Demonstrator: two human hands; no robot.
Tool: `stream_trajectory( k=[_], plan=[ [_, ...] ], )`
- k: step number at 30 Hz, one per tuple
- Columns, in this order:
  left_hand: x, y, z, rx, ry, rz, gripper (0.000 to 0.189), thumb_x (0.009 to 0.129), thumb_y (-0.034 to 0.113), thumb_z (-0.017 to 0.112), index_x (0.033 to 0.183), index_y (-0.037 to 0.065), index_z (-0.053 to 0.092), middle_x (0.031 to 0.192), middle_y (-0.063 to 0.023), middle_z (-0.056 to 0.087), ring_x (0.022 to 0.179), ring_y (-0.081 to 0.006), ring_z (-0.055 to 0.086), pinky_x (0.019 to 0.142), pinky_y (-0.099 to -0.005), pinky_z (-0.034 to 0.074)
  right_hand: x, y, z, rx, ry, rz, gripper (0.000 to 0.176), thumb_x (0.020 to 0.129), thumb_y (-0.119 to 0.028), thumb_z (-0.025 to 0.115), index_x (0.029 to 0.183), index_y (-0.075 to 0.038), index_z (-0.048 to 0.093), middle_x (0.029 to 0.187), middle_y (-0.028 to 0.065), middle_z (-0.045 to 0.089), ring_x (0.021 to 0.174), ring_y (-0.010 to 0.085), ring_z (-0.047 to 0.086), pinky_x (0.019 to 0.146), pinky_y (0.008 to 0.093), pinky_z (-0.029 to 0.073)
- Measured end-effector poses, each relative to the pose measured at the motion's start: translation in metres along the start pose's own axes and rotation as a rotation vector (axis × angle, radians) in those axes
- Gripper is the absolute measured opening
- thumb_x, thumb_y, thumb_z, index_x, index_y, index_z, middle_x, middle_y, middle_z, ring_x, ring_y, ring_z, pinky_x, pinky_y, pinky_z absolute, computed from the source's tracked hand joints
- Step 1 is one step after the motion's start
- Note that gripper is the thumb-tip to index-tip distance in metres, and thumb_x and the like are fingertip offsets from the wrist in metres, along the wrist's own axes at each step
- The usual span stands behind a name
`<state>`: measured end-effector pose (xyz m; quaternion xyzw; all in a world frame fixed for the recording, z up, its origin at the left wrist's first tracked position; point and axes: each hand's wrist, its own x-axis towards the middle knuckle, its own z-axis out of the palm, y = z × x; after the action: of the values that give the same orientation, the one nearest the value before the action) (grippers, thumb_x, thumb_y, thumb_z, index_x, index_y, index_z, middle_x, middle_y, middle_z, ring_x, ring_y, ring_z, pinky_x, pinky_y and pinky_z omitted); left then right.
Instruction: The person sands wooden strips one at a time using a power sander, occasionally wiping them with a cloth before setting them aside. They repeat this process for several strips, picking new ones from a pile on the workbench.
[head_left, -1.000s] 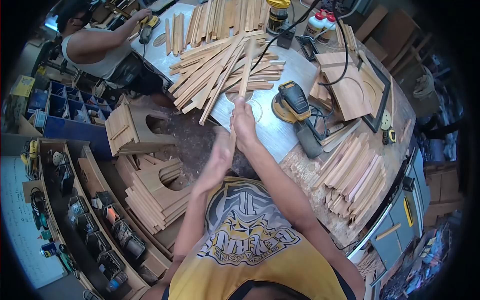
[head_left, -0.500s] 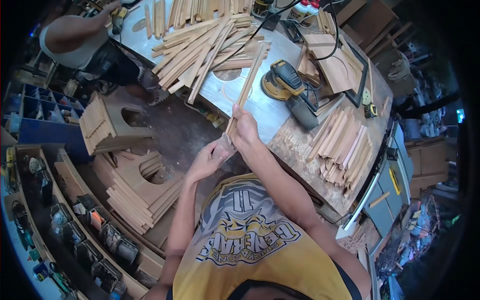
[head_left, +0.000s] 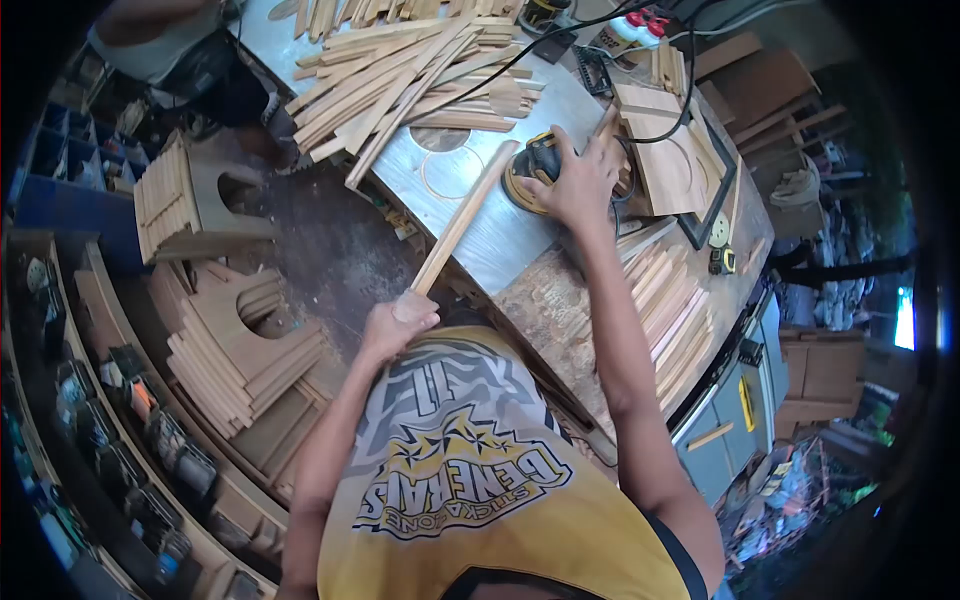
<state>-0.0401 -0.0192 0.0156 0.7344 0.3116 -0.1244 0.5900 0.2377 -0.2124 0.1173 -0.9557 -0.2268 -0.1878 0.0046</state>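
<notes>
My left hand [head_left: 398,325] is closed round the near end of a narrow wooden strip [head_left: 465,217], with a small pale piece [head_left: 410,305] at the fingers. The strip's far end reaches over the metal-topped table [head_left: 520,250]. My right hand [head_left: 583,180] lies over the black and yellow sander [head_left: 540,160], its fingers spread over the tool's right side. How firmly it grips cannot be made out. The sander stands on the metal sheet, just right of the strip's far end.
A heap of wooden strips [head_left: 400,90] covers the table's far left. Stacked strips [head_left: 665,310] lie at the right, near a tape measure [head_left: 722,260]. Cables cross above. Another person [head_left: 170,60] stands at upper left. Cut panels [head_left: 235,350] rest at lower left.
My right hand has left the strip and moved right onto the sander. My left hand now holds the strip alone, slightly lower and further left. The view has shifted.
</notes>
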Motion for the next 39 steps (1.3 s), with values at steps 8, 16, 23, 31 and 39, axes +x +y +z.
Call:
stream_trajectory(
  k=[8,16,23,31,39],
  plan=[
    [0.07,-0.034,-0.027,0.304,-0.171,-0.178,0.038,0.074,0.036,0.077,0.081,-0.001,0.075,0.069,-0.0147,0.071,0.061,-0.0251,0.072,0.061,-0.0394,0.056,0.031,0.036,0.036,0.348,-0.363,-0.026,0.087,0.068,-0.024,0.074,0.15,-0.027,0.046,0.113,0.0255,0.061,0.103,0.0461,0.066,0.09,0.0509,0.055],
    [0.098,0.006,-0.058,0.203,-0.352,0.001,0.038,0.076,0.019,0.077,0.108,-0.001,0.076,0.1,-0.0182,0.077,0.092,-0.0276,0.073,0.085,-0.0368,0.055,0.019,-0.008,-0.033,0.343,-0.32,-0.086,0.063,0.077,-0.03,0.078,0.137,-0.027,0.059,0.112,0.0248,0.056,0.097,0.0467,0.066,0.084,0.0517,0.057],
    [0.096,0.037,-0.056,0.582,-0.172,-0.182,0.044,0.078,0.027,0.076,0.109,-0.004,0.075,0.109,-0.029,0.073,0.107,-0.0419,0.07,0.092,-0.0447,0.055,0.02,-0.059,-0.016,0.203,-0.506,-0.187,0.06,0.077,-0.032,0.08,0.134,-0.025,0.061,0.112,0.024,0.059,0.095,0.0456,0.067,0.084,0.0517,0.056],
    [0.086,0.049,-0.051,0.703,-0.079,-0.115,0.036,0.079,0.017,0.067,0.108,-0.004,0.075,0.112,-0.0308,0.071,0.111,-0.0441,0.069,0.097,-0.0497,0.054,-0.001,-0.096,-0.014,0.212,-0.467,-0.333,0.053,0.08,-0.034,0.082,0.129,-0.027,0.061,0.106,0.0228,0.058,0.092,0.0442,0.067,0.07,0.0508,0.058],
    [0.089,0.046,-0.049,0.725,-0.065,-0.094,0.032,0.078,0.014,0.066,0.104,-0.003,0.076,0.109,-0.0293,0.072,0.107,-0.0438,0.07,0.096,-0.0497,0.055,-0.006,-0.092,-0.008,0.207,-0.401,-0.286,0.048,0.08,-0.034,0.083,0.124,-0.027,0.065,0.105,0.0224,0.057,0.089,0.0432,0.067,0.072,0.0494,0.058]
  ],
)
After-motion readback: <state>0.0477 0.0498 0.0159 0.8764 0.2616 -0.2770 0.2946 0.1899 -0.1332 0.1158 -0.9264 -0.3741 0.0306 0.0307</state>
